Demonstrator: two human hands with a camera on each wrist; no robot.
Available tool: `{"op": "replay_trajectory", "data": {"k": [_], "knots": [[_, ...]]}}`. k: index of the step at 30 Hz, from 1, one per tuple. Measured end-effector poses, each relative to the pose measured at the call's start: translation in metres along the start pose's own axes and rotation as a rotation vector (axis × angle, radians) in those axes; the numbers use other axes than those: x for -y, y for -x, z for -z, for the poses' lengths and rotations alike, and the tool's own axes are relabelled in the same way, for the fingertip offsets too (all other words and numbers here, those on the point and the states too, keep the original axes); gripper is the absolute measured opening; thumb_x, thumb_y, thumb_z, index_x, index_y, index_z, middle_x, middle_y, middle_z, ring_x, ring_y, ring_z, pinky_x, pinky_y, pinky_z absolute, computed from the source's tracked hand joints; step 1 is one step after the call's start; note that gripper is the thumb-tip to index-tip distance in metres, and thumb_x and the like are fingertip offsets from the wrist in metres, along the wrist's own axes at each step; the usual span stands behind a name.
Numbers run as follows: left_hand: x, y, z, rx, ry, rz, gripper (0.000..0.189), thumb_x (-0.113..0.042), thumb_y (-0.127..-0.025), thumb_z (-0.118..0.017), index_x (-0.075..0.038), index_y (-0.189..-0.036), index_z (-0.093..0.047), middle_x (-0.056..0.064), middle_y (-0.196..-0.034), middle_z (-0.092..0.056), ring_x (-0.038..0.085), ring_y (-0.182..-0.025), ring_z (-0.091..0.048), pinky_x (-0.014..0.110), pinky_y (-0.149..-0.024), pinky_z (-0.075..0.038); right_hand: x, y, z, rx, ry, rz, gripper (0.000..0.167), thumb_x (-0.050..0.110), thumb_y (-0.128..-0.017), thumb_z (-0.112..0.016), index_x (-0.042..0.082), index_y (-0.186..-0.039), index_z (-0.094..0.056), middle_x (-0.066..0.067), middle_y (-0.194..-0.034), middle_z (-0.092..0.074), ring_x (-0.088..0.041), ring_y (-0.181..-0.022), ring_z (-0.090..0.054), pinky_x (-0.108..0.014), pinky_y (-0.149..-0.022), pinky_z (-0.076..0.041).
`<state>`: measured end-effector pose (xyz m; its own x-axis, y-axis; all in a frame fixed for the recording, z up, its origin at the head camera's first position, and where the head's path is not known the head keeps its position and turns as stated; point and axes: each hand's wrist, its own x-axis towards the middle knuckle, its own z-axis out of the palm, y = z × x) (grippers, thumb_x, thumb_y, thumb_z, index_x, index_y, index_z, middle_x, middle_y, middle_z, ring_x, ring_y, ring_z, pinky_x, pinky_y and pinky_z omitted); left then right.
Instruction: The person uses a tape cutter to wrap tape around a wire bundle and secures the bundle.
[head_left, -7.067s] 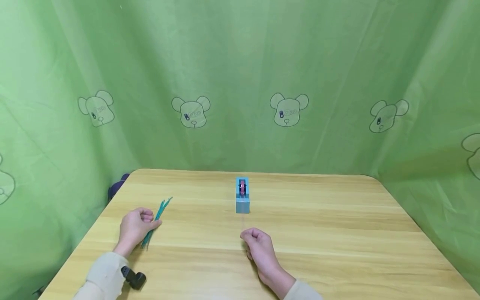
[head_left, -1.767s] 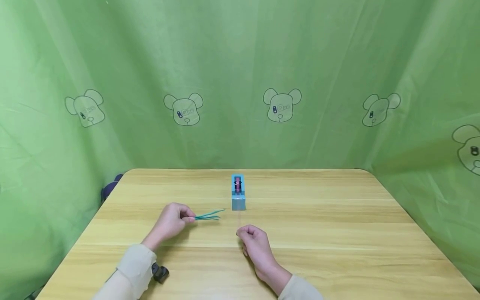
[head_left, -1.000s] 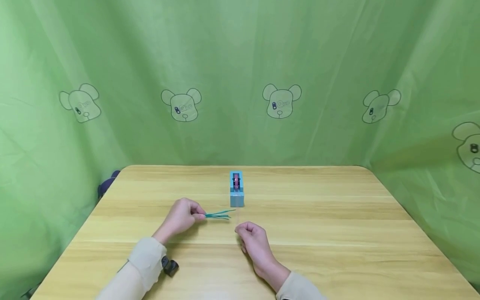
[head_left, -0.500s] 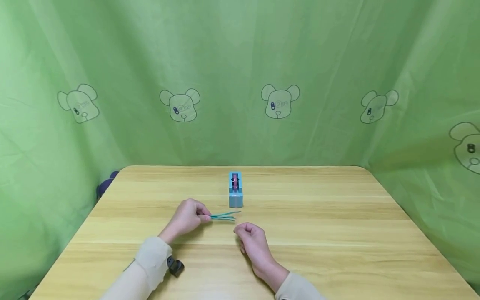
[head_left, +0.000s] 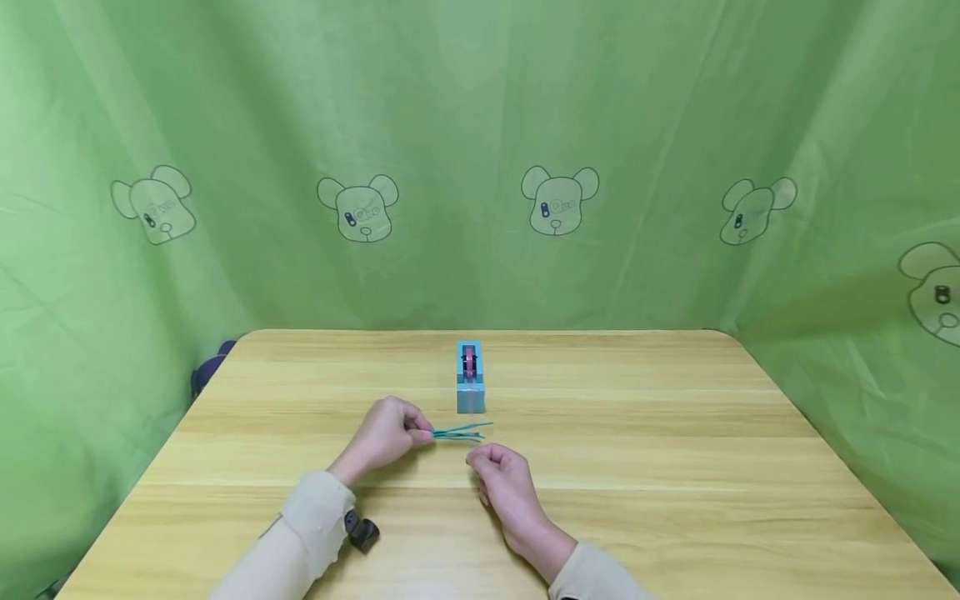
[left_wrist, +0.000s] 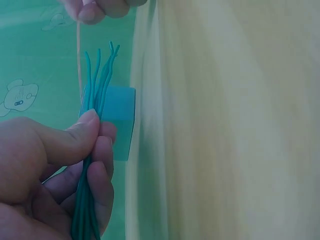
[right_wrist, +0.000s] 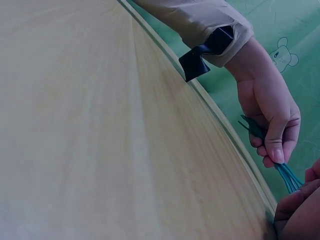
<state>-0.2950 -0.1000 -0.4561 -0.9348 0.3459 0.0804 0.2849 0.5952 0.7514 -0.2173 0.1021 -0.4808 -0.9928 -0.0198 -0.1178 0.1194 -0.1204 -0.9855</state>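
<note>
My left hand (head_left: 386, 433) pinches a bundle of thin teal-green wires (head_left: 456, 434) between thumb and fingers, with their loose ends fanned toward the right. In the left wrist view the bundle (left_wrist: 102, 75) runs along the curled fingers, and its tips reach past the thumb. My right hand (head_left: 510, 492) pinches the free end of a narrow strip of clear tape (left_wrist: 78, 55), drawn out from a blue tape dispenser (head_left: 471, 400). The fanned wire ends overlap the line of the tape in the head view, close to the right fingertips. A pink roll (head_left: 469, 362) sits in the dispenser.
The wooden table (head_left: 675, 467) carries the dispenser near its far middle. A green curtain (head_left: 450, 100) with printed bear heads surrounds the table. A black camera (head_left: 363, 532) is strapped at the left wrist. Something purple (head_left: 208, 371) shows beyond the far left edge.
My left hand has picked up the green wires from the left side of the table and carried them right, up to the tape. The right hand keeps its pinch on the tape, almost unmoved.
</note>
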Motion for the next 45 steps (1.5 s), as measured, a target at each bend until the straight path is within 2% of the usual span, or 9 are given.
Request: {"op": "replay_trajectory", "data": {"k": [8, 13, 23, 34, 45], "knots": [[-0.004, -0.003, -0.008, 0.008, 0.01, -0.023, 0.006, -0.012, -0.083, -0.079, -0.008, -0.08, -0.077, -0.004, -0.07, -0.067, 0.013, -0.063, -0.059, 0.031, -0.061, -0.05, 0.001, 0.0, 0.0, 0.0, -0.001, 0.003, 0.017, 0.01, -0.093, -0.062, -0.007, -0.094, -0.062, 0.004, -0.058, -0.042, -0.009, -0.052, -0.037, -0.019, -0.049, -0.035], [-0.007, -0.004, -0.011, 0.004, 0.019, -0.031, 0.005, -0.01, -0.083, -0.079, -0.013, -0.08, -0.077, -0.005, -0.07, -0.068, 0.012, -0.064, -0.06, 0.03, -0.062, -0.051, 0.001, 0.0, 0.0, 0.0, -0.002, -0.004, 0.018, 0.01, -0.093, -0.062, -0.007, -0.095, -0.062, 0.004, -0.059, -0.042, -0.008, -0.052, -0.037, -0.019, -0.05, -0.035], [-0.014, -0.005, -0.017, 0.017, 0.032, -0.053, 0.006, -0.008, -0.083, -0.079, -0.012, -0.08, -0.078, -0.007, -0.069, -0.068, 0.011, -0.063, -0.06, 0.029, -0.06, -0.05, 0.001, 0.0, 0.0, -0.004, 0.012, 0.001, 0.019, 0.01, -0.092, -0.062, -0.008, -0.097, -0.063, 0.005, -0.058, -0.042, -0.007, -0.052, -0.037, -0.019, -0.049, -0.035], [-0.019, -0.006, -0.024, 0.021, 0.046, -0.049, 0.008, -0.006, -0.084, -0.078, -0.013, -0.079, -0.078, -0.005, -0.069, -0.069, 0.012, -0.063, -0.06, 0.029, -0.061, -0.051, 0.001, 0.0, 0.0, -0.013, 0.017, -0.012, 0.02, 0.009, -0.091, -0.061, -0.009, -0.099, -0.063, 0.005, -0.06, -0.042, -0.007, -0.052, -0.037, -0.019, -0.049, -0.035], [-0.022, -0.011, -0.031, 0.035, 0.034, -0.078, 0.009, -0.006, -0.085, -0.077, -0.013, -0.08, -0.077, -0.007, -0.07, -0.068, 0.01, -0.064, -0.061, 0.027, -0.06, -0.052, 0.002, 0.001, 0.0, -0.001, 0.004, 0.001, 0.016, 0.009, -0.092, -0.062, -0.007, -0.093, -0.062, 0.004, -0.06, -0.043, -0.008, -0.052, -0.037, -0.019, -0.049, -0.034]]}}
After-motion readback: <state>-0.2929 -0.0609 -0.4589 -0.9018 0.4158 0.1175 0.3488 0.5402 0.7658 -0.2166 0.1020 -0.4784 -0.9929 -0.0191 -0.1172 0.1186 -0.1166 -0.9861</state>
